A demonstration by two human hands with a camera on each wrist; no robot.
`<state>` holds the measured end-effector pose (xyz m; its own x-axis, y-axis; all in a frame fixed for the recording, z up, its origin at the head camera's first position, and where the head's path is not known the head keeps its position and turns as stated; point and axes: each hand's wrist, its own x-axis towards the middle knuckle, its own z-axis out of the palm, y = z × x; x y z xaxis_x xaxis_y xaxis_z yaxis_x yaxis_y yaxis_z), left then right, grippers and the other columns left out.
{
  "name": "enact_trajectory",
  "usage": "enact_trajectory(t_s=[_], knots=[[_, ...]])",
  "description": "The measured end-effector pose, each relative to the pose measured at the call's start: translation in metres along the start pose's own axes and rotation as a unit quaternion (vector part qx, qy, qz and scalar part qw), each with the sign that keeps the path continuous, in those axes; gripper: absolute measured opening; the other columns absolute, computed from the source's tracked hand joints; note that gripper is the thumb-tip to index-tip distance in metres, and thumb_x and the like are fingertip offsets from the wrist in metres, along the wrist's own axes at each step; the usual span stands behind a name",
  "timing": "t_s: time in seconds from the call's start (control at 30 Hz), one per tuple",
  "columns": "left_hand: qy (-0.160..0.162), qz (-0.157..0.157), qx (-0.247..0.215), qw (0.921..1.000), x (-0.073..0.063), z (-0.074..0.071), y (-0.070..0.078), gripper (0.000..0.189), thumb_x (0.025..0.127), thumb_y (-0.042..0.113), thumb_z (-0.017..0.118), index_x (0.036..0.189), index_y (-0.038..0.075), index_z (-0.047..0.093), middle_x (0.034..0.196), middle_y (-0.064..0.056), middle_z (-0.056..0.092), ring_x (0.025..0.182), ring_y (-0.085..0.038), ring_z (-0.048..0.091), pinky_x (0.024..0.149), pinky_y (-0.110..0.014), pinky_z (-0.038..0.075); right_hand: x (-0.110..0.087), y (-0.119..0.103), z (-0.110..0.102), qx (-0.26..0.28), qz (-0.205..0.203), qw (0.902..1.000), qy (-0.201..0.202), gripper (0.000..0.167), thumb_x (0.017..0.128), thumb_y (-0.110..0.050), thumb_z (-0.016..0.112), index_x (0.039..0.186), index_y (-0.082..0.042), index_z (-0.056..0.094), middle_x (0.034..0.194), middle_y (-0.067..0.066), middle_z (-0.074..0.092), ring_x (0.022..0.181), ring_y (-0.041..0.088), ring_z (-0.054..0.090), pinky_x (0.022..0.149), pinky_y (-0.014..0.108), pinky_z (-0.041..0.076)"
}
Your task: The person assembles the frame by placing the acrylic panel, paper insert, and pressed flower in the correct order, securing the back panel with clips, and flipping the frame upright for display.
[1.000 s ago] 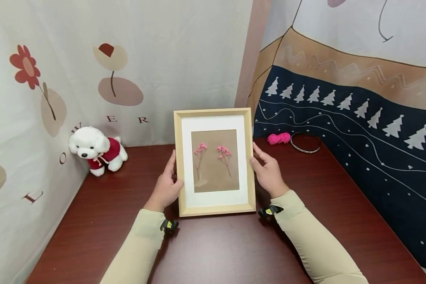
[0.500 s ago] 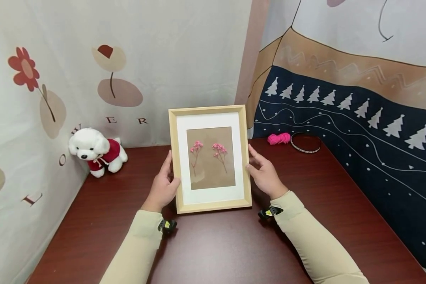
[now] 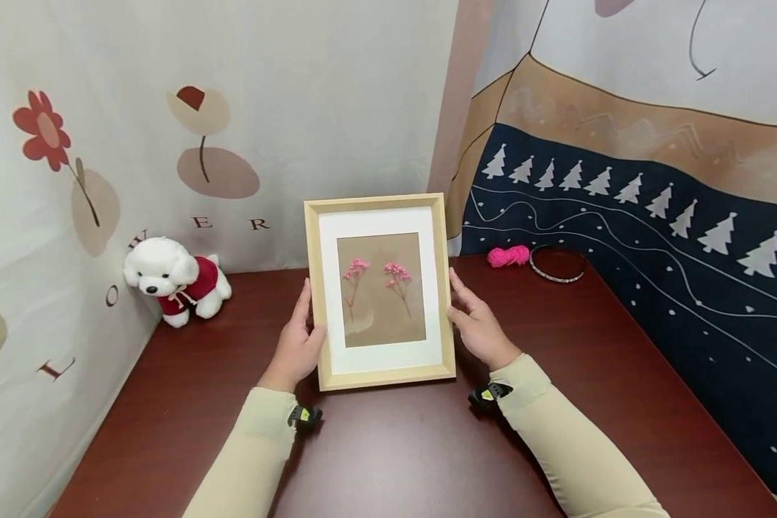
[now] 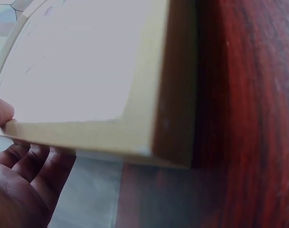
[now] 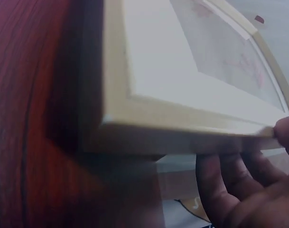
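A light wooden picture frame (image 3: 382, 363) with a white mat and two pink pressed flower sprigs on brown backing stands nearly upright, tilted slightly to the left, in the middle of the head view. My left hand (image 3: 296, 345) holds its left side, thumb on the front edge and fingers behind. On the opposite side my right hand (image 3: 483, 327) grips the edge the same way. Both wrist views show a thumb on the front rim and curled fingers (image 5: 215, 180) at the side and back. The bottom edge of the frame is close over the table.
A white plush dog (image 3: 175, 277) in a red top sits at the back left of the dark red table (image 3: 388, 460). A bundle of pink yarn (image 3: 508, 256) and a thin dark hoop (image 3: 557, 265) lie at the back right. Printed cloths hang behind.
Both hands have shifted the picture frame slightly to the left, and it leans a little more to that side. The grip on each side is unchanged.
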<state>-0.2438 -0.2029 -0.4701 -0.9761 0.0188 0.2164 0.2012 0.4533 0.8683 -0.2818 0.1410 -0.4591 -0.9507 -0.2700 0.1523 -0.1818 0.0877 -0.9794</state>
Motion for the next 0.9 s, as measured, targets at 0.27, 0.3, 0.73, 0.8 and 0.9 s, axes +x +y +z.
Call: enact_trajectory(t_s=[0.27,0.3,0.73,0.8,0.9], knots=[[0.008,0.007,-0.003,0.9999,0.0001,-0.0016,-0.0023,0.084,0.105,0.007,0.048,0.17,0.041,0.007,0.164,-0.013,0.044,0.121,-0.033,0.063,0.093,-0.048,0.059,0.0027,-0.003,0.0029,-0.011,-0.001,0.9995,0.031,0.07,0.106,0.001,0.053,0.165,-0.033,0.036,0.134,0.026,0.06,0.128,0.035,0.059,0.101,0.052,0.056],[0.01,0.006,-0.004,0.9999,0.0005,-0.0017,-0.0027,0.085,0.104,0.007,0.048,0.17,0.042,0.008,0.163,-0.013,0.045,0.12,-0.033,0.063,0.092,-0.048,0.059,0.0029,-0.0029,0.003,-0.01,0.002,0.9995,0.03,0.07,0.106,0.001,0.053,0.165,-0.033,0.036,0.133,0.027,0.061,0.127,0.035,0.06,0.101,0.052,0.056],[0.008,-0.006,-0.002,0.9999,0.0015,0.0024,-0.0008,0.09,0.098,0.005,0.052,0.17,0.04,0.01,0.154,-0.02,0.054,0.12,-0.034,0.065,0.089,-0.045,0.06,0.0023,0.001,-0.0018,0.002,0.021,0.9993,0.031,0.07,0.105,0.001,0.052,0.163,-0.037,0.038,0.129,0.027,0.062,0.111,0.029,0.067,0.09,0.052,0.061],[0.005,-0.008,0.001,1.0,0.0017,0.0037,-0.0001,0.09,0.098,0.005,0.051,0.171,0.038,0.009,0.154,-0.022,0.053,0.12,-0.035,0.065,0.09,-0.046,0.059,0.0012,0.0012,-0.0033,0.002,0.023,0.9991,0.034,0.07,0.105,0.0,0.053,0.163,-0.036,0.039,0.128,0.027,0.062,0.108,0.027,0.068,0.087,0.051,0.062],[0.0,-0.014,0.003,0.9999,0.0021,0.0045,0.0012,0.091,0.097,0.006,0.05,0.171,0.037,0.008,0.156,-0.022,0.051,0.122,-0.035,0.065,0.091,-0.047,0.058,0.0,0.001,-0.0046,0.002,0.023,0.999,0.039,0.069,0.105,-0.001,0.054,0.163,-0.036,0.039,0.129,0.026,0.063,0.105,0.025,0.069,0.085,0.049,0.062]])
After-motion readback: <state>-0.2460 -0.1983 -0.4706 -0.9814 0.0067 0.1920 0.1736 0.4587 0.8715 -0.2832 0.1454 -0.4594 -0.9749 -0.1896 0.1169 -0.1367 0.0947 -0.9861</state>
